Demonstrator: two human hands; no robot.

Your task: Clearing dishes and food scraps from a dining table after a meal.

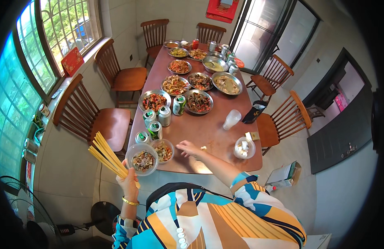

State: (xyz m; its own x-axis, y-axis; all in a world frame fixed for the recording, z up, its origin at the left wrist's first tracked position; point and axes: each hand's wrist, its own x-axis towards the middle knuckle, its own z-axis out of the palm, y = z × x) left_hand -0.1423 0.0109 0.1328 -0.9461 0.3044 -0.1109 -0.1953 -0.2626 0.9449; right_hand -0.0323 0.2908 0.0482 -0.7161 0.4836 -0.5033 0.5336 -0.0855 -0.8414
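Note:
My left hand (128,182) is closed round a bundle of yellow chopsticks (106,155), which point up and to the left. Its fingers also meet the edge of a clear plastic bowl (143,161) of food scraps, tilted at the table's near left corner. Right beside that stands a second plastic bowl (163,150) of scraps. My right hand (187,148) reaches in from the right, just short of this second bowl, fingers apart and nothing visible in them. A small pale scrap (204,147) lies on the table to its right.
Several green and silver cans (155,130) stand behind the bowls. Metal dishes of food (199,102) fill the far half of the brown table (200,133). A plastic cup (232,119), a black pouch (254,112) and a tub of crumpled tissues (244,148) stand at right. Wooden chairs (113,124) surround it.

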